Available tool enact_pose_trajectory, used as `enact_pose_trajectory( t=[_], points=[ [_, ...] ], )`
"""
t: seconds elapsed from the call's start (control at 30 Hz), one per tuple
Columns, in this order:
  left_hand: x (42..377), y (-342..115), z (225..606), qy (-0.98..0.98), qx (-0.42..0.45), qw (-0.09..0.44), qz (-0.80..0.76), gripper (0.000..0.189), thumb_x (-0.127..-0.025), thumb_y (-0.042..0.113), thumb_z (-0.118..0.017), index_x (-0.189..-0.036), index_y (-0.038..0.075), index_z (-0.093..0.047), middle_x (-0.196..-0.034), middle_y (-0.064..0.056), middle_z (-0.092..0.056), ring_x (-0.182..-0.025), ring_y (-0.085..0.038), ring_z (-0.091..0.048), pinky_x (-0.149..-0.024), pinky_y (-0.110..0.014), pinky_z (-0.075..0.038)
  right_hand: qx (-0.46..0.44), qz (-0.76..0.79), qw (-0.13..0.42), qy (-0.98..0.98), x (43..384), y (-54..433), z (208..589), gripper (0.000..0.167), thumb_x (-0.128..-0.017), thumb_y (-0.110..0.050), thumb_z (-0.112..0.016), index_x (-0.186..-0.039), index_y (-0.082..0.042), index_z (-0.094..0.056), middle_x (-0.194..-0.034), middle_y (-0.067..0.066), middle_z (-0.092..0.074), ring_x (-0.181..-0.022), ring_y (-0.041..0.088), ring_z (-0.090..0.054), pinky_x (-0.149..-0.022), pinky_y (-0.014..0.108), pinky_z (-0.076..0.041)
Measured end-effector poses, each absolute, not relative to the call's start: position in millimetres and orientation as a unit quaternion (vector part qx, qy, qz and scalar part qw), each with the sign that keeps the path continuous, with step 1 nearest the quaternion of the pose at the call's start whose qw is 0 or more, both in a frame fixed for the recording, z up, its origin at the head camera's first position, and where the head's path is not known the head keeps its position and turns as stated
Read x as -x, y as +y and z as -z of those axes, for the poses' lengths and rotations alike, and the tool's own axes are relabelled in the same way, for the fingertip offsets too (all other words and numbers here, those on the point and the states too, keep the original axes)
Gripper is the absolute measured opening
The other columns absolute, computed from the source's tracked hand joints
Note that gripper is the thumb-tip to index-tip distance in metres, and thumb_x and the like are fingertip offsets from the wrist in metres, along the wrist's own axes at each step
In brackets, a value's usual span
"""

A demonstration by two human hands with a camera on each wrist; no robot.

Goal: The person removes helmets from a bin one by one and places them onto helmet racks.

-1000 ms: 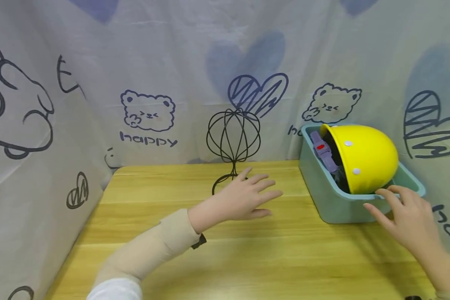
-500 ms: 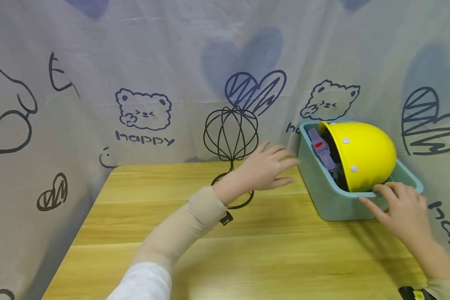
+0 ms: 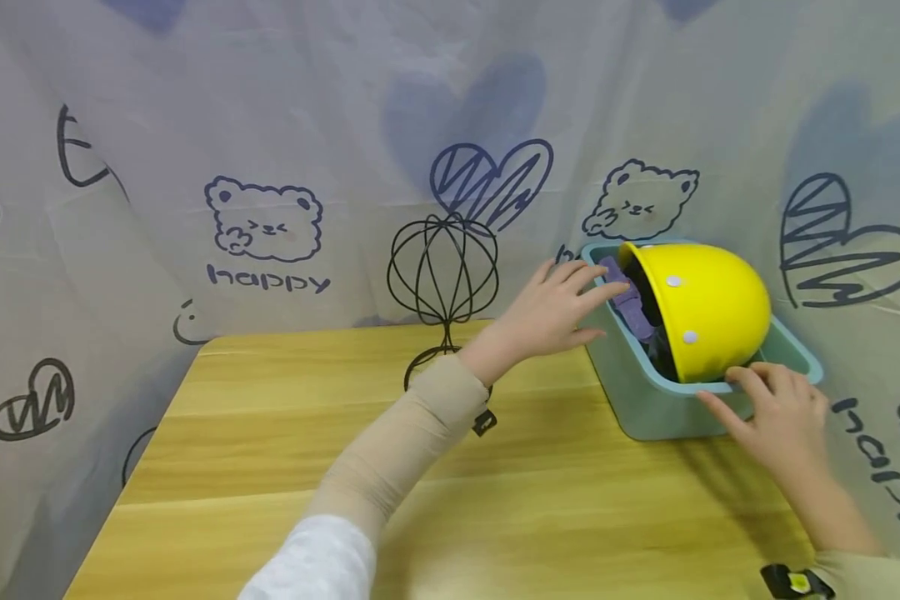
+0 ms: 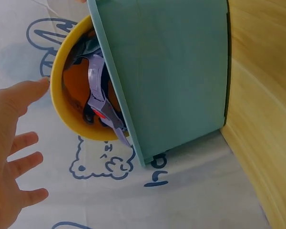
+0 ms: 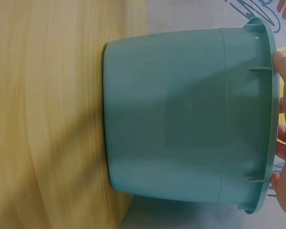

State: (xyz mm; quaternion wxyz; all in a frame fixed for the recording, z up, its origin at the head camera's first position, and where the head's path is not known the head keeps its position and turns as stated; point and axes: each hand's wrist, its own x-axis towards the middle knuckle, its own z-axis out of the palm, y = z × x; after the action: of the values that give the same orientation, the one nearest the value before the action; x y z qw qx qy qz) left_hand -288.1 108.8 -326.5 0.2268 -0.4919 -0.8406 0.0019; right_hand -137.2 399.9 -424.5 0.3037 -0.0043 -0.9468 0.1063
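Yellow in the head view, one helmet [image 3: 720, 308] lies in one blue-green bin [image 3: 671, 417], just beyond the right grip [image 3: 783, 417], whose thumb and fingers are clamped on the bin's near rim. Left grip [image 3: 558, 312] is bare, fingers apart, just beside one purple strap [image 3: 630, 312]. One black wire stand [image 3: 444, 279] is left of that grip on the counter [image 3: 307, 433]. Beyond both, the cloth [image 3: 345, 100] bears two bear faces [image 3: 265, 221]; "happy" reads whole under one.

Left wrist view: the helmet's hollow faces the left grip; I cannot tell whether its thumb touches the helmet. "ha" reads beside the bin.

Right wrist view: the right grip's thumb presses the bin's rim, fingers reaching over it.
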Motion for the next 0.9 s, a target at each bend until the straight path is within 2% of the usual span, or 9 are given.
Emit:
enact_pose_trajectory(
  t=[0.13, 0.23, 0.47, 0.63, 0.9],
  points=[
    [296, 123, 327, -0.851, 0.481, 0.213, 0.004, 0.076, -0.091, 0.058, -0.056, -0.154, 0.036, -0.021, -0.159, -0.002, -0.028, -0.145, -0.024, -0.030, -0.118, -0.050, -0.030, 0.008, -0.119, 0.321, -0.939, 138, 399, 427, 0.060, -0.088, -0.063, -0.057, -0.106, -0.006, -0.058, -0.114, 0.023, -0.049, -0.112, 0.046, -0.039, -0.090, 0.069, -0.026],
    [301, 133, 329, -0.850, 0.481, 0.214, 0.013, 0.079, -0.090, 0.056, -0.059, -0.155, 0.036, -0.018, -0.161, -0.002, -0.024, -0.146, -0.024, -0.028, -0.119, -0.051, -0.028, 0.006, -0.122, 0.332, -0.935, 138, 400, 427, 0.062, -0.088, -0.066, -0.055, -0.105, -0.006, -0.059, -0.114, 0.023, -0.050, -0.112, 0.046, -0.040, -0.090, 0.069, -0.026],
    [311, 148, 335, -0.850, 0.481, 0.216, 0.014, 0.083, -0.089, 0.049, -0.066, -0.155, 0.036, -0.018, -0.162, -0.003, -0.021, -0.146, -0.023, -0.025, -0.118, -0.052, -0.029, 0.001, -0.120, 0.343, -0.932, 140, 399, 432, 0.070, -0.086, -0.073, -0.049, -0.105, -0.007, -0.059, -0.113, 0.023, -0.051, -0.110, 0.046, -0.041, -0.091, 0.069, -0.028],
    [316, 156, 340, -0.851, 0.475, 0.223, -0.001, 0.084, -0.088, 0.049, -0.067, -0.155, 0.036, -0.018, -0.161, -0.004, -0.021, -0.147, -0.023, -0.024, -0.117, -0.054, -0.030, 0.002, -0.131, 0.344, -0.930, 142, 398, 436, 0.070, -0.086, -0.073, -0.049, -0.104, -0.006, -0.060, -0.114, 0.023, -0.051, -0.111, 0.046, -0.041, -0.093, 0.070, -0.026],
    [322, 169, 347, -0.845, 0.479, 0.237, -0.014, 0.085, -0.088, 0.047, -0.068, -0.154, 0.039, -0.015, -0.162, -0.003, -0.019, -0.149, -0.023, -0.020, -0.118, -0.054, -0.028, -0.008, -0.135, 0.356, -0.924, 144, 399, 436, 0.079, -0.084, -0.079, -0.040, -0.104, -0.005, -0.060, -0.111, 0.023, -0.051, -0.110, 0.045, -0.041, -0.093, 0.069, -0.026]
  ],
)
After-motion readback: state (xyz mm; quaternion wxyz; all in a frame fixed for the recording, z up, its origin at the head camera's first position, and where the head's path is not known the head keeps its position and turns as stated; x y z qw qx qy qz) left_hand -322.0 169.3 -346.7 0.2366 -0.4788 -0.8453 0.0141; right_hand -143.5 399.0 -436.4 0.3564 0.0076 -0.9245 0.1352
